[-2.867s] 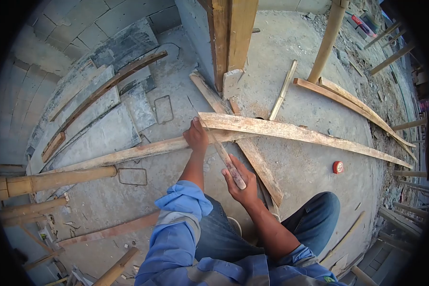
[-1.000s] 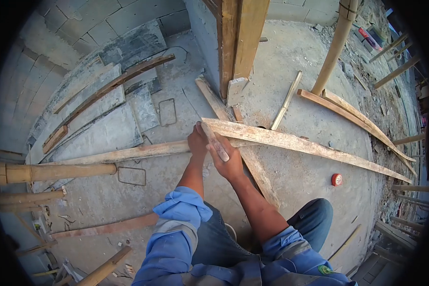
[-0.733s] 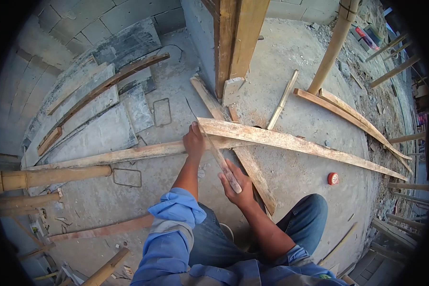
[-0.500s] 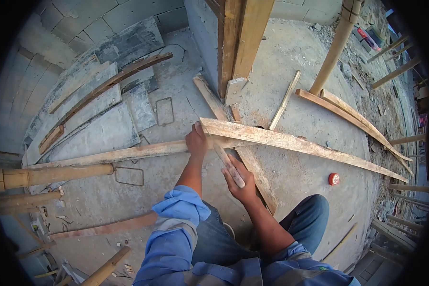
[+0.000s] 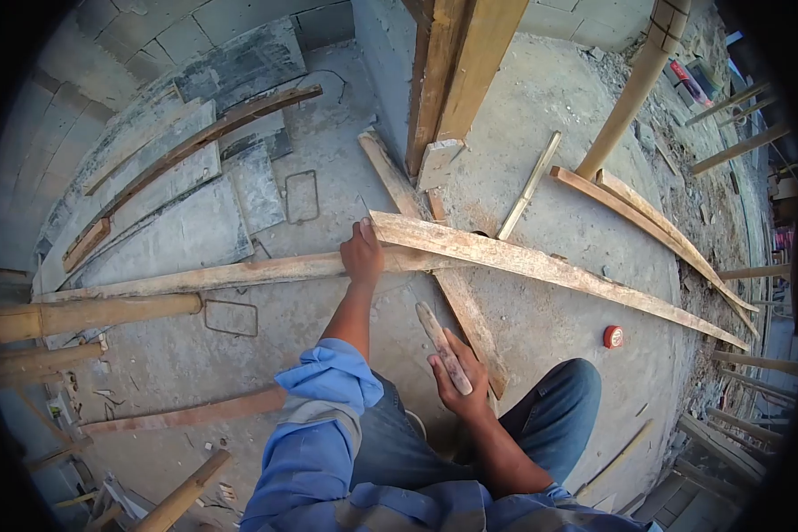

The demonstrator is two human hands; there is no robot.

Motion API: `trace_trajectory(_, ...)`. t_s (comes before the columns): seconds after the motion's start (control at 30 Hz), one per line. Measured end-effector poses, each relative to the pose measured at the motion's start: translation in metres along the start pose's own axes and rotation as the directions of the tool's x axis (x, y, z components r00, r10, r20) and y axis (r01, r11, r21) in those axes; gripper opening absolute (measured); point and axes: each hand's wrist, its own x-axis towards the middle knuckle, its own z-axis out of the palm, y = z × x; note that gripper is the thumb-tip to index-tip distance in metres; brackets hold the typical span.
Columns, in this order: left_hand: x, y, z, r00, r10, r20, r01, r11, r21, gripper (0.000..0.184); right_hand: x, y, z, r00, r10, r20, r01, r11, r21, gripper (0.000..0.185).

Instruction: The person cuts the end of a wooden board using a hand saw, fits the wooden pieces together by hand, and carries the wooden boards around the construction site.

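A long pale plank (image 5: 523,262) lies across other timbers, its near end beside my left hand (image 5: 362,254). The fingers of that hand are closed at the plank's end, pressing on its edge. My right hand (image 5: 463,377) is wrapped round the wooden handle (image 5: 443,346) of a handsaw, below the plank. The saw's thin blade is seen nearly edge-on; its tip (image 5: 362,204) shows just above the plank's end, and most of its length is hard to make out. Under the plank run a second long board (image 5: 213,277) and a slanting board (image 5: 470,328).
A red tape measure (image 5: 613,336) lies on the concrete floor at right. A wooden post (image 5: 461,97) stands ahead, and a bamboo pole (image 5: 625,106) rises behind. Panels and boards (image 5: 195,222) lean at left. Bent wire frames (image 5: 230,316) rest on the floor.
My right hand has drawn the saw down and back towards me, so less of the blade shows beyond the plank. My left hand stays at the plank's end.
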Motion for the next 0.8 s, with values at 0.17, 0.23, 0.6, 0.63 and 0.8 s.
trace_trajectory(0.17,-0.004,0.001,-0.006,0.999,-0.004,0.037,0.006,0.999,-0.04,0.05,0.079,0.018,0.052,0.997,0.068,0.023,-0.071,0.987,0.146,0.046)
trace_trajectory(0.23,0.001,-0.004,-0.004,0.998,0.063,0.021,-0.063,0.998,-0.028,0.05,0.126,0.012,0.076,0.983,0.178,0.038,-0.182,0.965,0.188,0.045)
trace_trajectory(0.6,0.01,0.008,-0.001,0.995,-0.074,0.066,0.078,0.995,-0.062,0.06,-0.01,0.022,0.018,1.0,-0.027,0.007,0.028,0.995,-0.097,0.052)
trace_trajectory(0.63,0.009,0.005,-0.003,0.991,-0.085,0.103,0.103,0.976,-0.192,0.062,-0.011,0.026,0.017,0.995,-0.04,0.093,0.052,0.99,-0.132,0.052)
trace_trajectory(0.8,0.001,0.001,-0.003,0.996,-0.083,0.042,0.085,0.995,-0.055,0.061,-0.012,-0.015,-0.016,0.991,0.137,-0.006,-0.137,0.99,0.031,0.051)
